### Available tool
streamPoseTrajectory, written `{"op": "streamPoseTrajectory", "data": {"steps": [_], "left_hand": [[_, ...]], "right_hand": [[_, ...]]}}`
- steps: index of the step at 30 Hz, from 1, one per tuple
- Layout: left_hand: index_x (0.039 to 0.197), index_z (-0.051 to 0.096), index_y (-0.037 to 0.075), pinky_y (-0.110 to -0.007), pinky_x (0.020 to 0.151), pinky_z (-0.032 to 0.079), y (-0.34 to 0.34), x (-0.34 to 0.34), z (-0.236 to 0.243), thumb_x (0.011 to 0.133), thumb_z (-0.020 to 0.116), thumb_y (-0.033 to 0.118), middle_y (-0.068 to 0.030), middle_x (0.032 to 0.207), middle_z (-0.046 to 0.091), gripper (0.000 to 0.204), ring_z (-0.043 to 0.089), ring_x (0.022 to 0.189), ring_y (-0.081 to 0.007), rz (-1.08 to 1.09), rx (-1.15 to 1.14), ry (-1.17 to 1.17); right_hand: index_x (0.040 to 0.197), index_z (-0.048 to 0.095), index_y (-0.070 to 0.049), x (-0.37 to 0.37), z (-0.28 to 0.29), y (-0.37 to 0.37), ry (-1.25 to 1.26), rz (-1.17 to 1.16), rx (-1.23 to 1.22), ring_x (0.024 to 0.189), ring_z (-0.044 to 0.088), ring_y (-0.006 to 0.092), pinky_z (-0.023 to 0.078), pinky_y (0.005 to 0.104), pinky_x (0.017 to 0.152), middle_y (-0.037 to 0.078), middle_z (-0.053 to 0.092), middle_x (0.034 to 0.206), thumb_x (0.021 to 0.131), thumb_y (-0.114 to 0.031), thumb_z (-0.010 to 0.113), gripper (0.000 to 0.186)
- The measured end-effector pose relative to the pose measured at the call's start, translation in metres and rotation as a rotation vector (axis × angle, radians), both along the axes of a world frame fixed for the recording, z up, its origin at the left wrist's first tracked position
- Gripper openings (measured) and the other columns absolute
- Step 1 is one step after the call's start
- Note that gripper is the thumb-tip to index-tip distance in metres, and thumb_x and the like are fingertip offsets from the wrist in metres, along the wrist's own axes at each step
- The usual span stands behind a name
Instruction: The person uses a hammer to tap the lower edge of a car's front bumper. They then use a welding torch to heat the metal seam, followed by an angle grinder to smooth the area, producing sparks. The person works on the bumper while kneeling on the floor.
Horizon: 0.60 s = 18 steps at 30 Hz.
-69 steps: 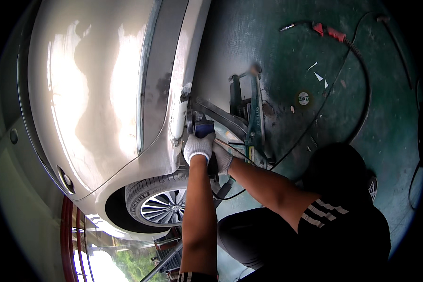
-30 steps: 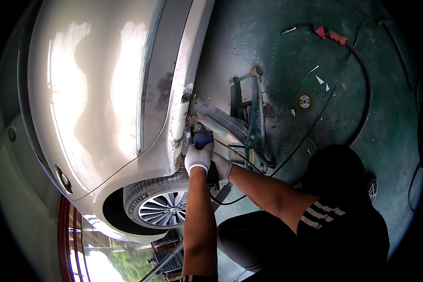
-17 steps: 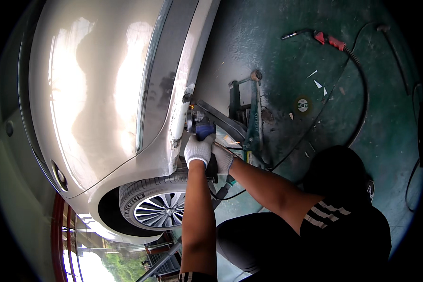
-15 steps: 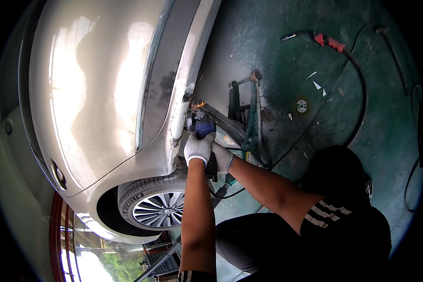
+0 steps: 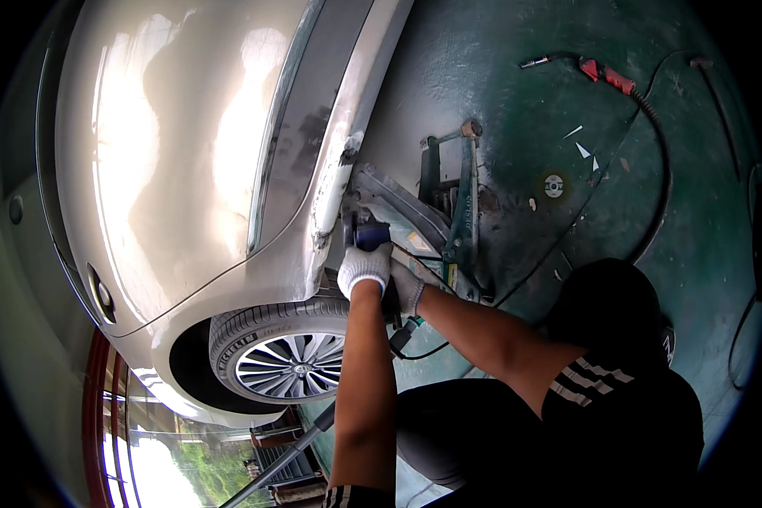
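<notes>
My left hand, in a white knit glove, is closed around the body of a dark blue angle grinder. My right hand, also gloved, is closed on its rear part; the left hand partly hides that grip. The grinder's head is just below and beside the car's sill, apart from it as far as I can see. The sill has pale scraped areas and a dark, rough spot. No sparks show.
A green floor jack stands right of the grinder. The car's wheel is near my left forearm. On the green floor are a red-handled welding torch with its hose, a loose disc and pale scraps. A cable crosses toward the jack.
The sparks at the sill are gone. Both hands have drawn the grinder back from the dark spot, toward the wheel. The whole view has shifted slightly.
</notes>
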State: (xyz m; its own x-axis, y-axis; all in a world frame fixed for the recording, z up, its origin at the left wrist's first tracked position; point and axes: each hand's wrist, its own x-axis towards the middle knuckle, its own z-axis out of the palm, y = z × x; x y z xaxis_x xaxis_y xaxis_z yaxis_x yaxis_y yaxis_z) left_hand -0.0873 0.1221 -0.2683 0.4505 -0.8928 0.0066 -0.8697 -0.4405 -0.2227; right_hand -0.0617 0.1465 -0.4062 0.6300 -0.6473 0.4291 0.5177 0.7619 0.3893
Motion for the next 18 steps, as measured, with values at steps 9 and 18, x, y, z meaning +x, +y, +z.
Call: {"op": "streamPoseTrajectory", "data": {"steps": [9,18], "left_hand": [[0.131,0.072,-0.004,-0.049,0.109,0.054,0.005,0.014,-0.002,0.078,0.081,0.057,-0.0333,0.129,0.074,0.082,0.072,0.124,-0.0457,-0.095,-0.045,0.054],[0.127,0.076,-0.002,-0.048,0.107,0.054,0.011,0.044,-0.007,0.078,0.084,0.055,-0.0311,0.124,0.076,0.075,0.073,0.120,-0.0453,-0.094,-0.078,0.151]], "right_hand": [[0.138,0.066,-0.012,0.018,-0.004,-0.002,0.005,-0.011,-0.010,0.123,0.069,0.0316,0.053,0.0509,0.112,0.013,0.073,0.132,0.107,-0.066,0.052,0.063],[0.132,0.068,-0.009,0.037,-0.009,0.005,0.091,-0.002,-0.006,0.114,0.073,0.0303,0.058,0.0484,0.103,0.013,0.076,0.124,0.107,-0.052,0.057,0.051]]}}
